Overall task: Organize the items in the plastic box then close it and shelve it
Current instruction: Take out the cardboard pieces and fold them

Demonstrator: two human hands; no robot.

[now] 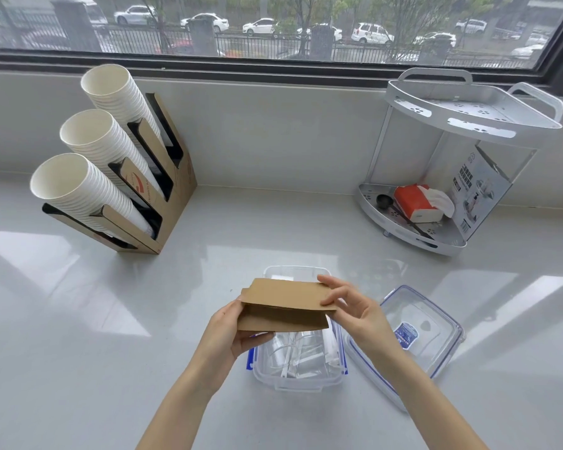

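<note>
Both hands hold flat brown cardboard sleeves (pixel 285 305) above clear plastic box w/ blue latches (pixel 298 378): left hand (pixel 231 332) and right hand (pixel 348 306) pinch opposite ends. Clear blue-rimmed lid (pixel 413 339) lies just right of the box on the counter.

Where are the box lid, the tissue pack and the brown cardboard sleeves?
Lid (pixel 426 326): head view, clear centre panel.
Tissue pack (pixel 411 203): head view, red side.
Cardboard sleeves (pixel 285 295): head view, top sleeve's face.

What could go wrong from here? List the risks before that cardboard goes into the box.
1. The cardboard sleeves, held by both the left hand and right hand, might not lie flat over the loose clear items in the plastic box.
2. Then the lid, lying beside the box, may not close.
</note>
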